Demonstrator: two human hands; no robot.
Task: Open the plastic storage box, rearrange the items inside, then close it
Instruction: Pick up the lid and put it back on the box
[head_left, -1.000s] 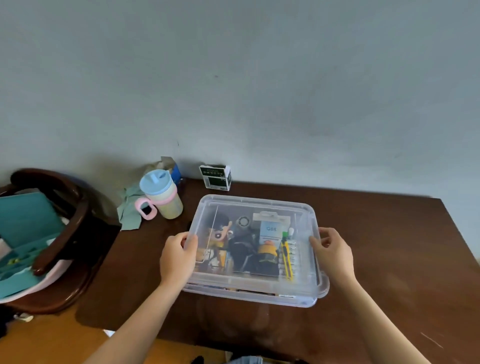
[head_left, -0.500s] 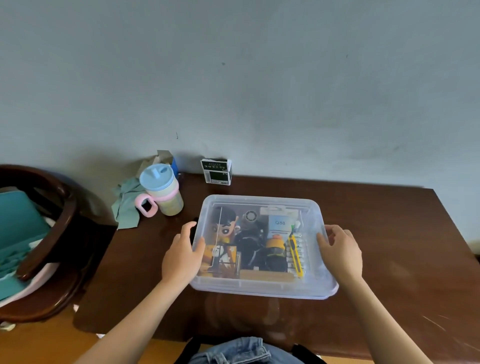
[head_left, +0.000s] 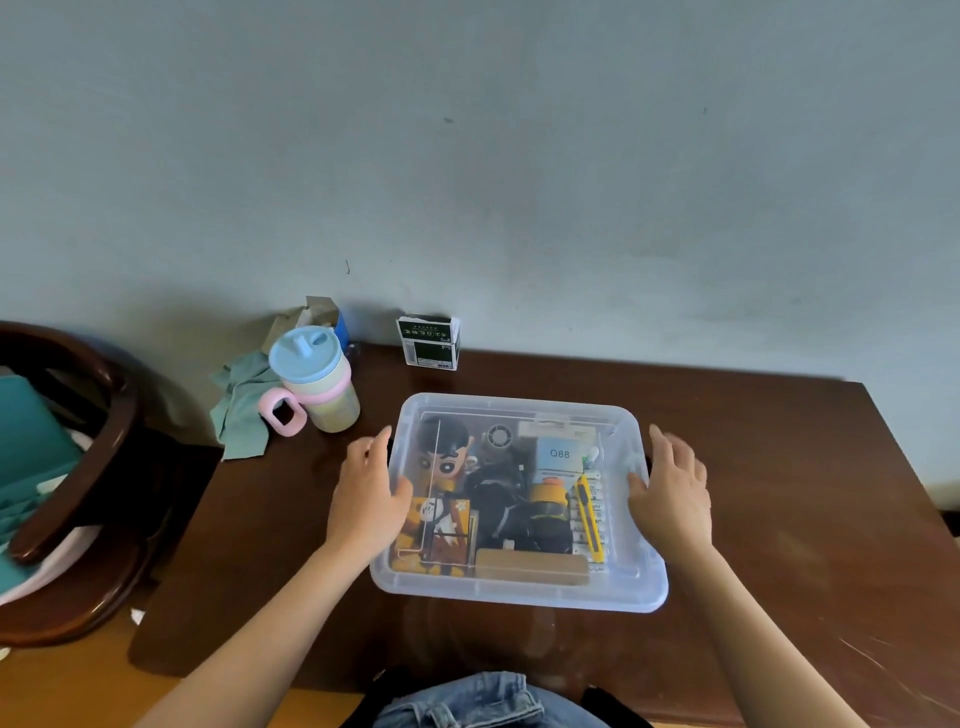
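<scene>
A clear plastic storage box (head_left: 519, 590) rests on the dark wooden table (head_left: 779, 519) with its lid on. Through the lid I see a cartoon doll (head_left: 444, 457), a blue box marked Q88 (head_left: 559, 453), black cables (head_left: 498, 499), a yellow utility knife (head_left: 589, 517) and a flat brown piece (head_left: 530, 566). My left hand (head_left: 369, 499) grips the box's left side, thumb on the lid. On the right side, my right hand (head_left: 672, 488) holds the rim with its thumb on the lid and fingers spread.
A pastel sippy cup (head_left: 317, 382) with a pink handle and a green cloth (head_left: 241, 405) lie at the table's back left. A small green-and-white carton (head_left: 428, 343) stands against the wall. A dark wooden chair (head_left: 78, 467) with teal items sits left of the table.
The box has come down from a tilted, lifted position onto the table and sits flat. Both hands stayed at its sides, and their fingers have spread a little.
</scene>
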